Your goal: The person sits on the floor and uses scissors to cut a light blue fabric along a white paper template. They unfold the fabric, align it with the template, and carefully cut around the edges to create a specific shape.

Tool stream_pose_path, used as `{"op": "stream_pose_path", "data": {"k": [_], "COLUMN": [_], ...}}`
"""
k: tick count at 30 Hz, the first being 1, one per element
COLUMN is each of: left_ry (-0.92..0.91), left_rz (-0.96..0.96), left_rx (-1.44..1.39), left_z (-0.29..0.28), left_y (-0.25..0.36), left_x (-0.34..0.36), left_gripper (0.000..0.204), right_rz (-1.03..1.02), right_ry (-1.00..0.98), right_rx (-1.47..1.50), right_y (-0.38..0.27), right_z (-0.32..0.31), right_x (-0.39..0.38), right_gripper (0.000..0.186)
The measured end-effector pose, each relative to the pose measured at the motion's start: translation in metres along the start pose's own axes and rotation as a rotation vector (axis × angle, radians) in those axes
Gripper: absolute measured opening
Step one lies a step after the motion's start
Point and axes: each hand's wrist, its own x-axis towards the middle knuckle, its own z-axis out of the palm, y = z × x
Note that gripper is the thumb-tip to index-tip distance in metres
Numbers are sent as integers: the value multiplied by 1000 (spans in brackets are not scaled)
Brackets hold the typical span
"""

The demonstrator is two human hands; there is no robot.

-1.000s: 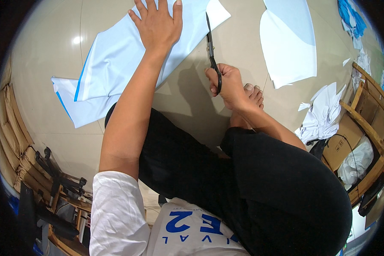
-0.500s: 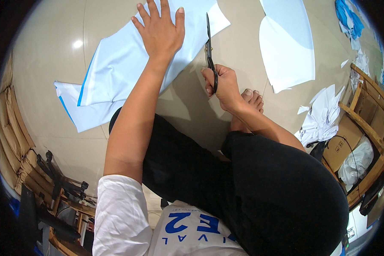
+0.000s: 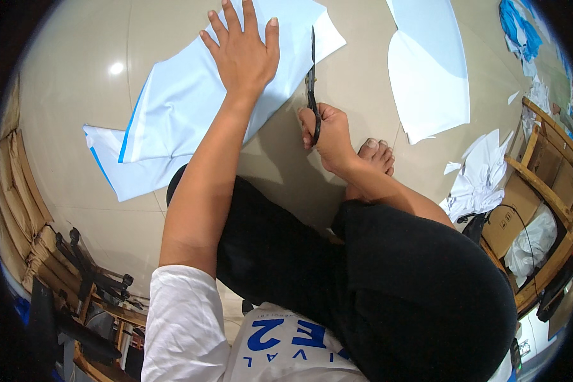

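My left hand (image 3: 245, 58) lies flat with its fingers spread on a light blue cloth (image 3: 178, 105) that has a brighter blue edge strip. The cloth rests on the tiled floor, and a white piece (image 3: 326, 35) sticks out at its upper right corner. Black scissors (image 3: 311, 83) are gripped by the handles in my right hand (image 3: 331, 134). Their blades point away from me and lie along the cloth's right edge. Whether the blades are fully together is hard to tell.
Another white and pale blue cut piece (image 3: 426, 76) lies right of the scissors. My bare foot (image 3: 375, 158) is just behind my right hand. White scraps (image 3: 477, 178) and a wooden frame with a cardboard box (image 3: 512, 210) stand at the right. A tan padded seat (image 3: 19, 204) borders the left.
The scissors have turned slightly more upright and shifted a little nearer to me. My left hand stays spread on the cloth; the whole view has shifted slightly.
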Motion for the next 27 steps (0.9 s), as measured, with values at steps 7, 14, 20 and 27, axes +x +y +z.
{"op": "stream_pose_path", "data": {"k": [7,14,20,27], "left_ry": [20,138,134,124], "left_rz": [5,69,58,43], "left_rx": [-11,-68,-79,-75], "left_z": [0,24,28,27], "left_y": [1,-11,-12,-9], "left_x": [0,-3,-3,-2], "left_gripper": [72,74,73,72], "right_rz": [-3,9,21,-29], "right_ry": [24,22,43,52], "right_rx": [49,57,114,137], "right_y": [7,10,1,2], "right_z": [14,20,29,36], "right_x": [-2,1,1,7], "right_gripper": [26,25,28,29]}}
